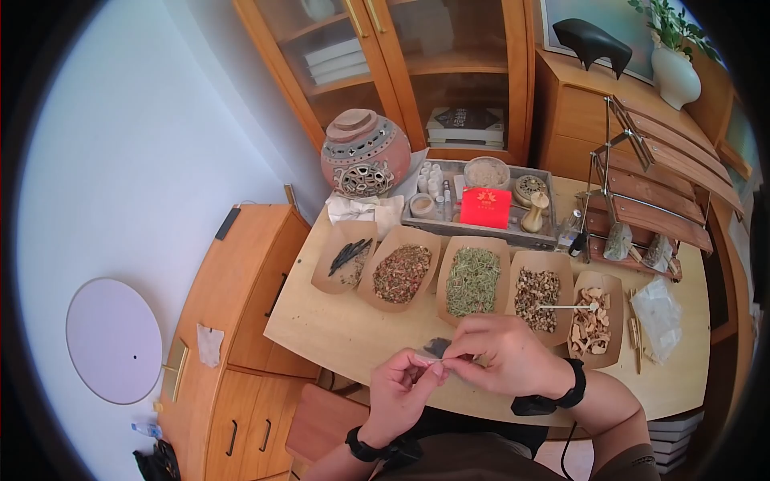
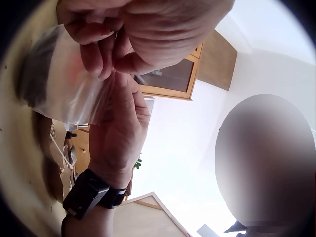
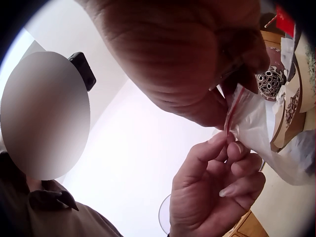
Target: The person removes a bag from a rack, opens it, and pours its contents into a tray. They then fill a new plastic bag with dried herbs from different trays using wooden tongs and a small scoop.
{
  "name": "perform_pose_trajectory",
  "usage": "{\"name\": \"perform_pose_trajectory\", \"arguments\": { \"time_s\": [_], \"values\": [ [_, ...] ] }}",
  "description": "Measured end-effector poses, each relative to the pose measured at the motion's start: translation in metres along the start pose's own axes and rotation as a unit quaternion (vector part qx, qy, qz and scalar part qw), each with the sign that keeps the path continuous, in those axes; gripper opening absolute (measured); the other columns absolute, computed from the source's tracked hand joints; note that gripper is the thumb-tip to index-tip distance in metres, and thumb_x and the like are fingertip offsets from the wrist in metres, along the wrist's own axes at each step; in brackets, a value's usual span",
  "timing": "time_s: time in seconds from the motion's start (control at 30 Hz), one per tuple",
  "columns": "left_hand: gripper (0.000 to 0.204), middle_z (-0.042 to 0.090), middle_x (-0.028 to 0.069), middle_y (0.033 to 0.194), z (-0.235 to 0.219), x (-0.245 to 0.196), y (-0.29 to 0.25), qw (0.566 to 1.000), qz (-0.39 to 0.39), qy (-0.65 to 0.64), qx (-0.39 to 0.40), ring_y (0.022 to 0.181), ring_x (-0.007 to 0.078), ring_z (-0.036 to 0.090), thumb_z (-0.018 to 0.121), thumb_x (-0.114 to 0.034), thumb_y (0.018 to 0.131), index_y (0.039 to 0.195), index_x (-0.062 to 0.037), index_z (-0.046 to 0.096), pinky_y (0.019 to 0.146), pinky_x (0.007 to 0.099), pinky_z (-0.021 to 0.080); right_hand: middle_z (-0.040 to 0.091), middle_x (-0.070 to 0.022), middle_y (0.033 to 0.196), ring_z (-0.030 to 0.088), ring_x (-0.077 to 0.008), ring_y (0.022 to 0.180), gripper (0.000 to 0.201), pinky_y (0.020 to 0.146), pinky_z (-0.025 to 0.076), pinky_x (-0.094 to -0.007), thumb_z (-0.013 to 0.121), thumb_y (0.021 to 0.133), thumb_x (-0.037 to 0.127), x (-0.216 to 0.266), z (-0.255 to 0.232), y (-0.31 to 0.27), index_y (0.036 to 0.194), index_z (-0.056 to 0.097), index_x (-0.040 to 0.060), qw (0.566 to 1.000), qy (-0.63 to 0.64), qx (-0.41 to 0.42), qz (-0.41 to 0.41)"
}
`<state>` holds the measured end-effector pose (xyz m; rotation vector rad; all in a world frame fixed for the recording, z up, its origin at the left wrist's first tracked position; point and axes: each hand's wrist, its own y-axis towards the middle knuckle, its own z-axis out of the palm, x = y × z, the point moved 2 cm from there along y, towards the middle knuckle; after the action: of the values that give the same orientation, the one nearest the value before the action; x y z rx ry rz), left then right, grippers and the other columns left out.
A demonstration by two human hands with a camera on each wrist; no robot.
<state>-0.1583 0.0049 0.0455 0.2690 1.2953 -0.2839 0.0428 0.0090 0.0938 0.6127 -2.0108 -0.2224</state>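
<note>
A small clear zip bag (image 3: 252, 123) with a red strip along its top edge hangs between both hands over the table's front edge. Dark material (image 2: 37, 74) fills its lower end, and in the head view that dark part (image 1: 437, 346) shows just beyond the fingers. My left hand (image 1: 405, 394) pinches the top edge between thumb and fingers. Right beside it, my right hand (image 1: 501, 357) pinches the same edge, fingertips close to the left ones. Nearest beyond the hands stand paper trays of dried plants, among them green pieces (image 1: 473, 280) and chunky pale slices (image 1: 592, 325).
More trays hold reddish bits (image 1: 403, 272), brown pieces (image 1: 537, 298) and black sticks (image 1: 350, 255). A white spoon (image 1: 565, 306) lies across two trays. Behind are a grey tray (image 1: 553, 232) with a red card (image 1: 485, 208), a clay pot (image 1: 365, 152) and a wooden rack (image 1: 650, 184). A plastic bag (image 1: 658, 317) lies right.
</note>
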Motion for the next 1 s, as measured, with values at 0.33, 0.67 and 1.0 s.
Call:
{"name": "perform_pose_trajectory", "arguments": {
  "time_s": [0.33, 0.67, 1.0],
  "values": [
    [0.005, 0.070, 0.0058, 0.098, -0.005, 0.004, -0.001, 0.997, -0.015, 0.078, -0.001, 0.087, 0.0084, 0.066, 0.062, 0.005, 0.100, 0.099, 0.0003, 0.060, 0.082, 0.0265, 0.058, 0.058, -0.0049, 0.075, 0.063, -0.0261, 0.068, 0.013, 0.057, 0.051, -0.0403, 0.079, 0.076, 0.012, 0.013, 0.010, -0.001, 0.075, 0.066, 0.0091, 0.989, -0.112, -0.066, -0.066],
    [0.007, 0.069, 0.0035, 0.097, 0.003, -0.008, 0.000, 0.993, -0.008, 0.114, 0.004, 0.086, 0.0064, 0.064, 0.062, 0.005, 0.099, 0.096, -0.0015, 0.059, 0.079, 0.0235, 0.053, 0.056, -0.0052, 0.074, 0.061, -0.0260, 0.066, 0.012, 0.054, 0.049, -0.0389, 0.079, 0.074, 0.007, 0.021, 0.010, -0.003, 0.076, 0.067, 0.0085, 0.988, -0.109, -0.100, -0.053],
    [0.009, 0.066, 0.0034, 0.086, -0.002, -0.011, -0.011, 0.995, -0.029, 0.095, 0.009, 0.079, 0.0079, 0.063, 0.061, 0.008, 0.093, 0.091, 0.0002, 0.059, 0.075, 0.0239, 0.052, 0.058, -0.0070, 0.077, 0.064, -0.0280, 0.072, 0.015, 0.057, 0.051, -0.0397, 0.077, 0.075, 0.008, 0.017, -0.008, 0.004, 0.079, 0.063, 0.0068, 0.969, -0.204, -0.129, -0.061]
  ]
}}
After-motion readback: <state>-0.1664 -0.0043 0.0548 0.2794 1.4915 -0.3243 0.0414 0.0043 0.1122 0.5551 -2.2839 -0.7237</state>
